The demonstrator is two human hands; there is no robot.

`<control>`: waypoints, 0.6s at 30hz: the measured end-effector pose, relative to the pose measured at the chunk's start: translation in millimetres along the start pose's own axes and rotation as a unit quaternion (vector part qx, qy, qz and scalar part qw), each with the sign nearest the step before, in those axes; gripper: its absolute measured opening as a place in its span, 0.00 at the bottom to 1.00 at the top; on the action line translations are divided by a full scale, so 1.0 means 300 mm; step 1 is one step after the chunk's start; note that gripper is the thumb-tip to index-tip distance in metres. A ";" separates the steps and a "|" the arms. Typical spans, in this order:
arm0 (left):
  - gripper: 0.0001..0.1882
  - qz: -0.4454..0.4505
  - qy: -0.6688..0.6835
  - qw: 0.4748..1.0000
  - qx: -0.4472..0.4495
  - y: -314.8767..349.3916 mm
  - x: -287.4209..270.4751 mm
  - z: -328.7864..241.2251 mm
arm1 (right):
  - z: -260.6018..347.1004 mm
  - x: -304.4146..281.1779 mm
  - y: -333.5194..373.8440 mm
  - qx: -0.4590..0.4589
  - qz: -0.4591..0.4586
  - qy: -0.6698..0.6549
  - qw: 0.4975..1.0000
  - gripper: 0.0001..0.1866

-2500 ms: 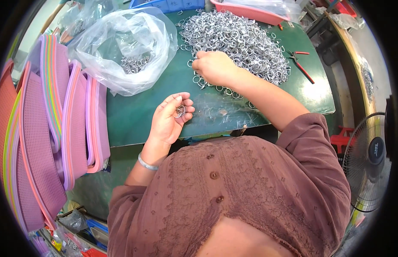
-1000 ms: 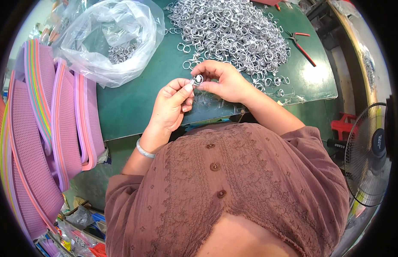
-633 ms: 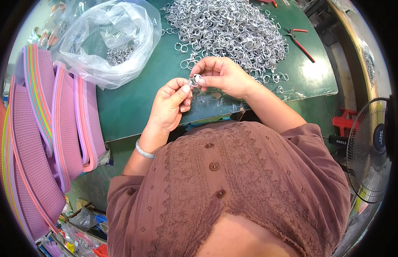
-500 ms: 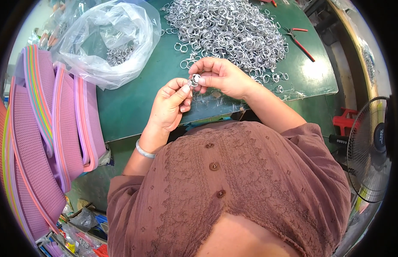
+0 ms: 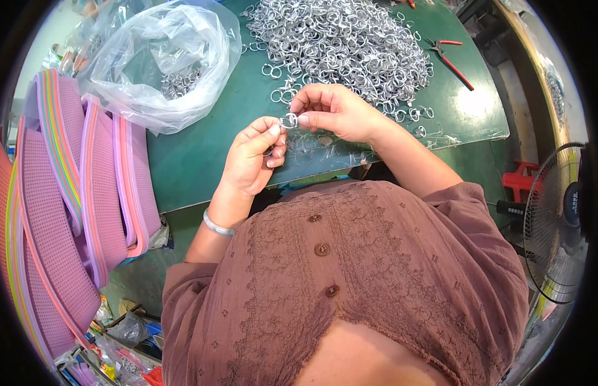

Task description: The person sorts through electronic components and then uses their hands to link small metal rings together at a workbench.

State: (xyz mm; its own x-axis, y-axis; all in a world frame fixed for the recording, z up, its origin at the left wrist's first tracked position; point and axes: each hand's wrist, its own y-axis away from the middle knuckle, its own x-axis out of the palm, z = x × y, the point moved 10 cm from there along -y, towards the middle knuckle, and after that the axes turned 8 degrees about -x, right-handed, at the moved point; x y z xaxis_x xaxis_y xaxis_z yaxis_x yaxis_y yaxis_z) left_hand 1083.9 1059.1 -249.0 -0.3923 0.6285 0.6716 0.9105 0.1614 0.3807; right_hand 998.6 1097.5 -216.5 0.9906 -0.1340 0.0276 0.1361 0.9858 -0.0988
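A small silvery metal ring (image 5: 288, 121) is held up between my two hands, above the near edge of the green table. My left hand (image 5: 252, 151) pinches it between thumb and forefinger, and a dark bit, perhaps another ring, shows under its curled fingers. From the other side, thumb and fingertips of my right hand (image 5: 331, 114) close on the same ring. Just beyond my hands lies a large heap of similar metal rings (image 5: 344, 48), with several loose ones along its near and left edges.
Left of the heap, a clear plastic bag (image 5: 205, 106) stands open with some rings inside. Red-handled pliers (image 5: 454, 67) lie to the right on the green table (image 5: 202, 167). Pink mesh baskets (image 5: 57, 212) are stacked at my left. A fan (image 5: 553, 222) and a red stool (image 5: 521, 181) are at right.
The ring has turned between my fingers and now shows more of its round shape. My right hand has shifted slightly, its fingers a little farther from the left ones.
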 end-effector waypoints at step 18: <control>0.03 -0.049 0.028 0.998 0.007 -0.022 -0.020 0.010 | 0.148 0.055 0.017 -0.171 -0.055 0.434 0.883 0.13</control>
State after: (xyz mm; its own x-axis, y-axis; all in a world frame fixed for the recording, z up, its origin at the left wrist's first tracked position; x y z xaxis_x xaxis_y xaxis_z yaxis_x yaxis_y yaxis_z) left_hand 1080.5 1056.6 -257.4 -0.4851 0.5665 0.6661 0.8693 0.2298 0.4376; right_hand 1015.1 1104.7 -172.3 0.5888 -0.4002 -0.7023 0.0816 0.8938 -0.4409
